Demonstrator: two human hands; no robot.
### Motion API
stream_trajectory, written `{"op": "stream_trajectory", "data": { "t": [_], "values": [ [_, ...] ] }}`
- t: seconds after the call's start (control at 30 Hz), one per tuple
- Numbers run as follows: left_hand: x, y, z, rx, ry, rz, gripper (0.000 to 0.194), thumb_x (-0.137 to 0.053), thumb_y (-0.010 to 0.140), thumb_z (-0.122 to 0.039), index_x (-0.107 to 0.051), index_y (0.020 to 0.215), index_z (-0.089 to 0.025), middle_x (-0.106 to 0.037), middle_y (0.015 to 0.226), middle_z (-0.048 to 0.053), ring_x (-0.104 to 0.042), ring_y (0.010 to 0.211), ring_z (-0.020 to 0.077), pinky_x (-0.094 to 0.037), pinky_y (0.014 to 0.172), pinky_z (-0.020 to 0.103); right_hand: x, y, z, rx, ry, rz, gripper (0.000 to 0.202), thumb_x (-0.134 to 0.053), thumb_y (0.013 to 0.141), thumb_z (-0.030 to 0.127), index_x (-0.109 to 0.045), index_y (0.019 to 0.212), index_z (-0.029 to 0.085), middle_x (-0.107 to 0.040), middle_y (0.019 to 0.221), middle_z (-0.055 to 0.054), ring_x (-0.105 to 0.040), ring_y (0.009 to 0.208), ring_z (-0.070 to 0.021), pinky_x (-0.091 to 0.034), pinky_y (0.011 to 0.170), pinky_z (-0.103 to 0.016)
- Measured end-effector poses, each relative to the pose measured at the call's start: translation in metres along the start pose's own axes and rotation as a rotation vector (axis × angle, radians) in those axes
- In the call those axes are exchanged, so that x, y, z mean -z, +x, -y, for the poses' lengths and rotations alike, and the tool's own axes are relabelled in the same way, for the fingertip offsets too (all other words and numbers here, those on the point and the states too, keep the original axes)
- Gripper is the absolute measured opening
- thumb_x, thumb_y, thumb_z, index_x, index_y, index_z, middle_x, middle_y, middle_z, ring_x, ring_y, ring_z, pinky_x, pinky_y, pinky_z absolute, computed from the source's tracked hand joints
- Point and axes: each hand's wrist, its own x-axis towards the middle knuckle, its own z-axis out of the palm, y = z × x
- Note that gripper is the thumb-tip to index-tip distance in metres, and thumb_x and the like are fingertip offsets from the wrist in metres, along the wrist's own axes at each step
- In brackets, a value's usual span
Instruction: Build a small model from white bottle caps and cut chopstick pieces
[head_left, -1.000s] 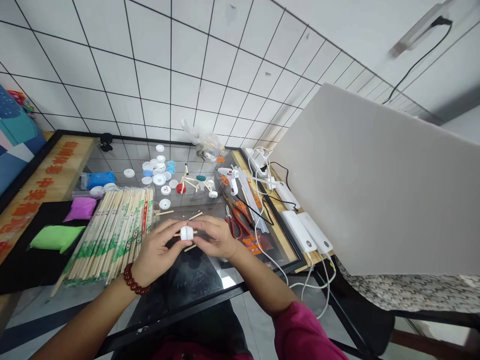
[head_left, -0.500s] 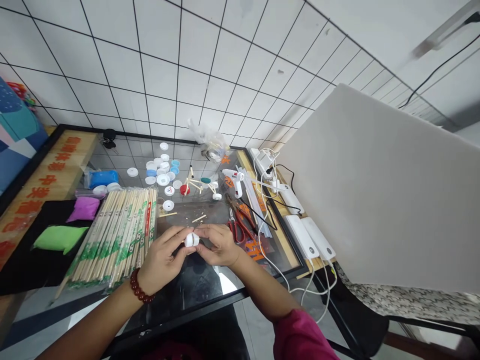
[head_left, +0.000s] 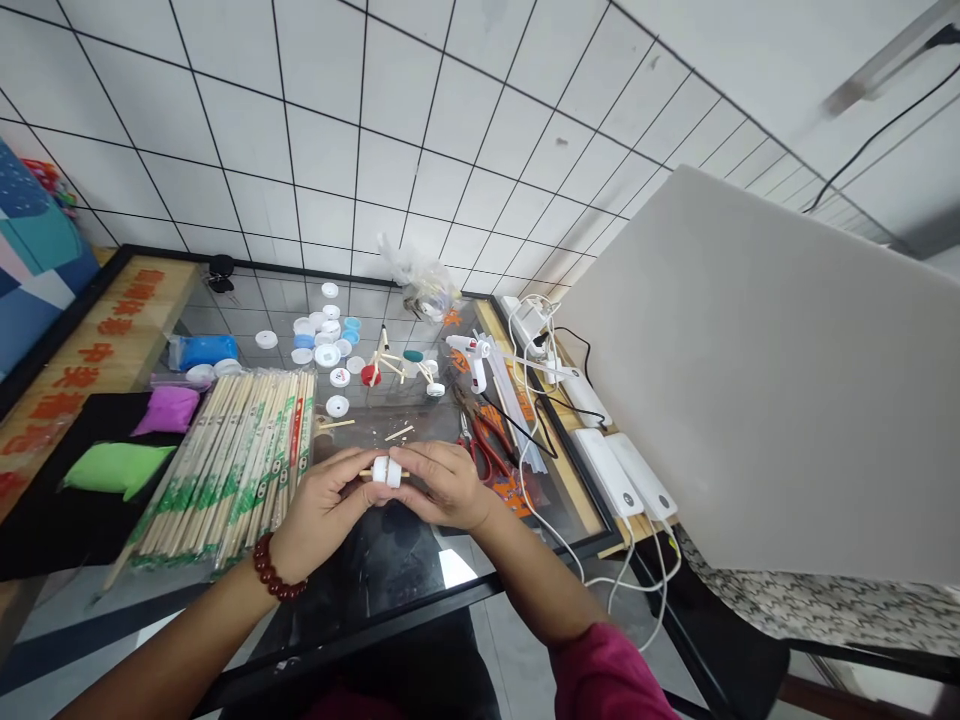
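A pair of white bottle caps (head_left: pixel 387 472), set side by side with a thin gap, is between my two hands just above the table's near side. Short ends of a wooden stick (head_left: pixel 366 473) stick out on both sides of the caps. My left hand (head_left: pixel 319 510) is closed on the left cap and stick end with thumb and fingers. From the right, my right hand (head_left: pixel 444 485) pinches the other cap. Beyond my hands lie a broken stick piece (head_left: pixel 400 433) and small crumbs. Farther back stands a small build of sticks and caps (head_left: pixel 384 362).
Wrapped chopsticks (head_left: pixel 232 460) lie left, beside green (head_left: pixel 116 468) and purple clay packs (head_left: pixel 166 410). Loose bottle caps (head_left: pixel 327 356) are scattered behind. At right are a glue gun (head_left: pixel 472 360), red-handled pliers (head_left: pixel 491 450), glue sticks (head_left: pixel 514 400), and white cables by power banks (head_left: pixel 607 470).
The white caps have turned in my fingers, so their gap and the protruding stick ends now show. Both hands still hold them at nearly the same place.
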Motion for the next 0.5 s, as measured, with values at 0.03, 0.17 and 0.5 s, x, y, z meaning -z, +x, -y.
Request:
{"op": "stream_trajectory", "data": {
  "t": [0.03, 0.17, 0.5],
  "values": [
    [-0.001, 0.0, 0.0, 0.033, -0.033, -0.009, 0.024, -0.074, 0.083, -0.032, -0.079, 0.105, -0.026, -0.075, 0.089, 0.004, -0.07, 0.073, 0.0169, -0.059, 0.067, 0.027, 0.001, 0.001, 0.001, -0.021, -0.001, 0.026, 0.035, -0.06, 0.094, 0.031, -0.059, 0.128, 0.019, -0.075, 0.101, -0.01, -0.073, 0.087, -0.0193, -0.06, 0.076, -0.03],
    [-0.002, 0.0, 0.001, 0.145, -0.168, -0.05, 0.033, -0.082, 0.073, -0.036, -0.08, 0.104, -0.025, -0.076, 0.098, 0.005, -0.072, 0.081, 0.0189, -0.062, 0.073, 0.029, 0.004, 0.005, 0.008, -0.098, 0.013, 0.093, 0.029, -0.056, 0.095, 0.029, -0.061, 0.12, 0.017, -0.076, 0.094, -0.01, -0.072, 0.08, -0.0189, -0.058, 0.071, -0.029],
    [0.009, 0.005, -0.001, 0.088, -0.108, 0.069, 0.028, -0.079, 0.075, -0.035, -0.08, 0.1, -0.022, -0.077, 0.099, 0.007, -0.073, 0.089, 0.0212, -0.061, 0.08, 0.03, -0.006, 0.003, 0.012, -0.069, -0.017, -0.047, 0.026, -0.06, 0.094, 0.033, -0.063, 0.115, 0.017, -0.075, 0.088, -0.008, -0.071, 0.074, -0.0158, -0.057, 0.067, -0.025]
  ]
}}
